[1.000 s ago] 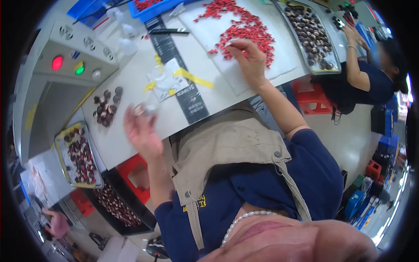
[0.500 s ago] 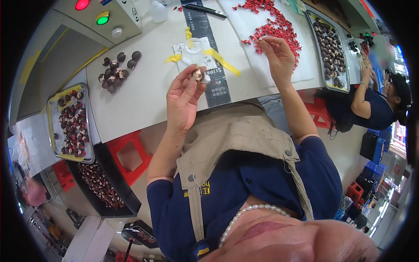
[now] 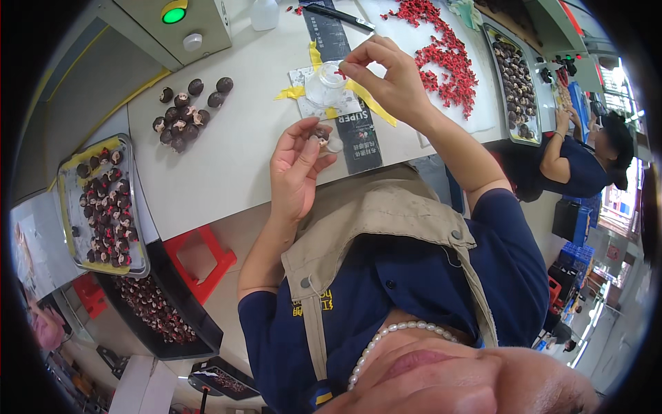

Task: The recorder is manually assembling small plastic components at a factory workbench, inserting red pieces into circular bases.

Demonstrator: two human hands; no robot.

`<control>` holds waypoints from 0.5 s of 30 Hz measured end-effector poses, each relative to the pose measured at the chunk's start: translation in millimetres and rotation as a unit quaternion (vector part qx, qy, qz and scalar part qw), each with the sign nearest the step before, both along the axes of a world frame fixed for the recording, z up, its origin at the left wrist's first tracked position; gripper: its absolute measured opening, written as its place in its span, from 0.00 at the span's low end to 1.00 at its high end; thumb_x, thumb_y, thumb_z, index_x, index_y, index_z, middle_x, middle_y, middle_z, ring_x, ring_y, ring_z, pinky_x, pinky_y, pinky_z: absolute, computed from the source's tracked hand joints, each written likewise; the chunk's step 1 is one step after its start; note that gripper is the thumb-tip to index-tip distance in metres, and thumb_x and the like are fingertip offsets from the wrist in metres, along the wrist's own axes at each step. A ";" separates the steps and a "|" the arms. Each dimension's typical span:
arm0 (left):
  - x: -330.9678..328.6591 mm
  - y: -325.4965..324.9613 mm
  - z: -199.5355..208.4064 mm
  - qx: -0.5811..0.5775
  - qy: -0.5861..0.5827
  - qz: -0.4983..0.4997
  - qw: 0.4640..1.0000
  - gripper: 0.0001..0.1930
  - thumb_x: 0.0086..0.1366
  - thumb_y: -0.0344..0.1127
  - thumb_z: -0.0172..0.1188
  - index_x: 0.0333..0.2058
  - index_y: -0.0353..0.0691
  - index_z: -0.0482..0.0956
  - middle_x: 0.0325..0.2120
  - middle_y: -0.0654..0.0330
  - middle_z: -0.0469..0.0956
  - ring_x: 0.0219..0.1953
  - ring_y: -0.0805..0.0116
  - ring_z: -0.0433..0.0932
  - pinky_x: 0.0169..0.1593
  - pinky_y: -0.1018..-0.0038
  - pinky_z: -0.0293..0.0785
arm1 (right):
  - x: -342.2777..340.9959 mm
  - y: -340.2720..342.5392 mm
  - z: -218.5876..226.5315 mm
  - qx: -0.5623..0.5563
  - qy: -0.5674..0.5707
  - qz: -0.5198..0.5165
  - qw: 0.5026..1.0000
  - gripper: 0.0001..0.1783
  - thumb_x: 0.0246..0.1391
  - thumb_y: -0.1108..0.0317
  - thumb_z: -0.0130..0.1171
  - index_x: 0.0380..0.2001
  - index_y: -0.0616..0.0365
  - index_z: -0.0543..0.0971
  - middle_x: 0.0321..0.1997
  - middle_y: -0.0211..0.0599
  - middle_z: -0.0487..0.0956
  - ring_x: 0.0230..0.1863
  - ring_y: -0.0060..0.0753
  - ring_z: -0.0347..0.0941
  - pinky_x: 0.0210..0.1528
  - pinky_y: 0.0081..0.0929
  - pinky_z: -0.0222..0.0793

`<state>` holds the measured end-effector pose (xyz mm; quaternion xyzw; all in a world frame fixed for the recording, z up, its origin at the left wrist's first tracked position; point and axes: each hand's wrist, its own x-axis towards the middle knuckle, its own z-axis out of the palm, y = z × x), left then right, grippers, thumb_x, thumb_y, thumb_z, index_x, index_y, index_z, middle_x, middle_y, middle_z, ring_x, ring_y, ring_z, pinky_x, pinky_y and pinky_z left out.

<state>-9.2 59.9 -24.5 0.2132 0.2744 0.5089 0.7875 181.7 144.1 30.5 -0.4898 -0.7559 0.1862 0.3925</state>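
At table centre, left hand [image 3: 295, 169] pinches one dark ball [image 3: 319, 134]; right hand [image 3: 386, 77] pinches a red bit [image 3: 340, 72] over a clear dish [image 3: 324, 84]. At 10 o'clock, a small pile [image 3: 187, 110] seems waiting; trays [image 3: 103, 207] look mostly finished.

Hands of the wearer: two, the left hand [image 3: 295, 169] at centre and the right hand [image 3: 387, 81] in the upper middle.
Loose dark round pieces [image 3: 186, 114] on the table, upper left: about a dozen.
Dark piece in the left fingers: one.
Metal trays of dark pieces: two, the left tray [image 3: 66, 207] at left and the far tray [image 3: 516, 83] at upper right.
Black bin [image 3: 155, 303] of pieces, lower left: one.
Red bits [image 3: 448, 55], upper middle: too many to count.
Clear round dish [image 3: 324, 86]: one.
Green lamp [image 3: 174, 11], top: one.
Other people [image 3: 586, 165], right edge: one.
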 end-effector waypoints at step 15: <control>0.3 1.6 -3.8 0.010 0.027 -0.002 1.000 0.15 0.64 0.30 0.53 0.50 0.35 0.69 0.43 0.57 0.75 0.37 0.80 0.74 0.38 0.85 0.71 | -6.9 7.4 4.7 0.071 -0.152 0.035 0.985 0.04 0.46 0.70 0.61 0.24 0.56 0.76 0.26 0.31 0.72 0.32 0.36 0.65 0.39 0.31 0.60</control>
